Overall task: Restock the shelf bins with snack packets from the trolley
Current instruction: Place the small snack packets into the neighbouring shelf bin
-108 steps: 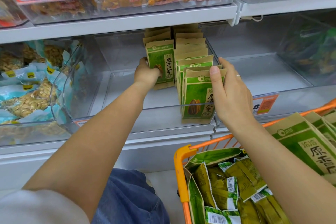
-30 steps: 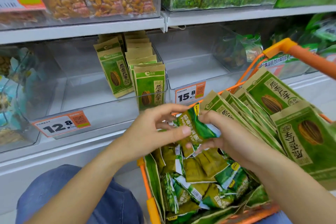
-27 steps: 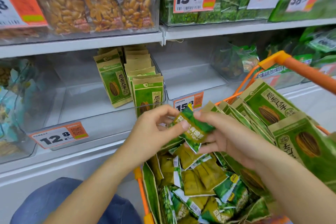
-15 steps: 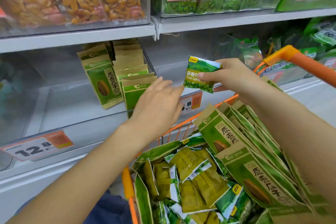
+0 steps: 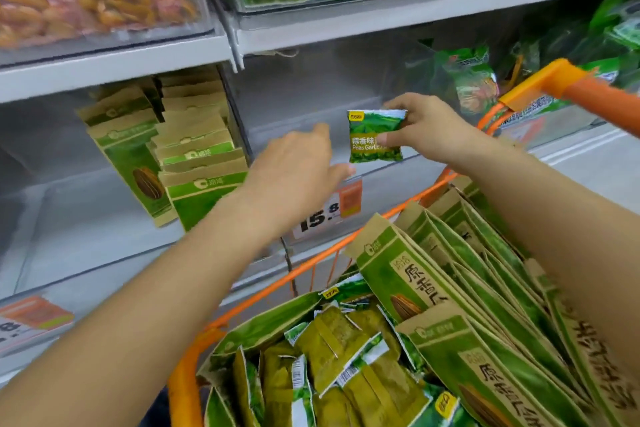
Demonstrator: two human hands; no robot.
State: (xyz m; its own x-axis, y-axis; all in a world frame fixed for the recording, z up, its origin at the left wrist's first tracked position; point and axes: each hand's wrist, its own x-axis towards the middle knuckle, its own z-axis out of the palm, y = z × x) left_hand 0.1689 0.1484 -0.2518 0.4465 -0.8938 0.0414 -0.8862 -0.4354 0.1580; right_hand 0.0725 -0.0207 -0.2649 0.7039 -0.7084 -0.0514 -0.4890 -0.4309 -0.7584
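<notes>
one upright pea packet (image 5: 375,135), long axis vertical, label camera-facing

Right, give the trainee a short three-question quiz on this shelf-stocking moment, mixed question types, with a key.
1. True or false: the right hand holds a small green pea packet.
2. Which hand holds nothing: A) left hand B) right hand?
3. Fill in: the trolley frame is coloured ____.

Key: 1 true; 2 A; 3 orange.
</notes>
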